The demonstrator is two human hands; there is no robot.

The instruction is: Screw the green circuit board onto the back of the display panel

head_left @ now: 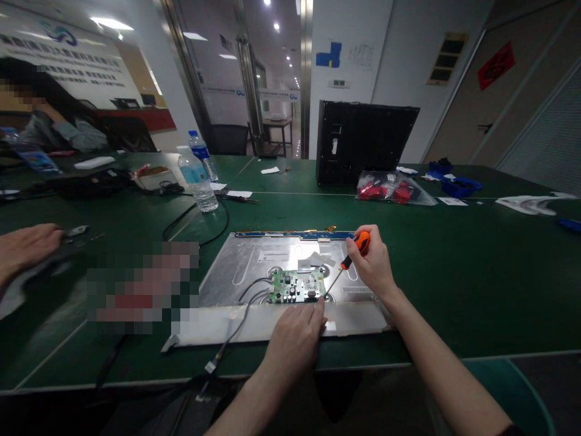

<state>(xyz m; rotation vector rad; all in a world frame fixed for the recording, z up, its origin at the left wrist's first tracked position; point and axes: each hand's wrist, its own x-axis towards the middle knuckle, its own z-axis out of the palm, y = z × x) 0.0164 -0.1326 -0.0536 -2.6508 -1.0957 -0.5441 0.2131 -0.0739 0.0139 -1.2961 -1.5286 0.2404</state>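
Observation:
A silver flat display panel (218,283) lies back-up on the green table, with a green circuit board (297,284) at its middle. My right hand (373,260) is closed around the handle of an orange and black screwdriver (362,242). The screwdriver slants down to the left, its tip at the board's lower right corner. Close to that tip, my left hand (297,330) rests with its fingers stretched over the panel's lower edge and touching near the board. Grey cables (247,315) run from the board's left side over the panel's front edge.
Water bottles (197,178) stand behind the panel to the left. A black monitor-like casing (365,142) and a plastic bag with red pieces (393,189) are at the back. Another person's hand (31,245) is at far left, beside a blurred-out object (149,287). A black cable (224,224) curls behind the panel.

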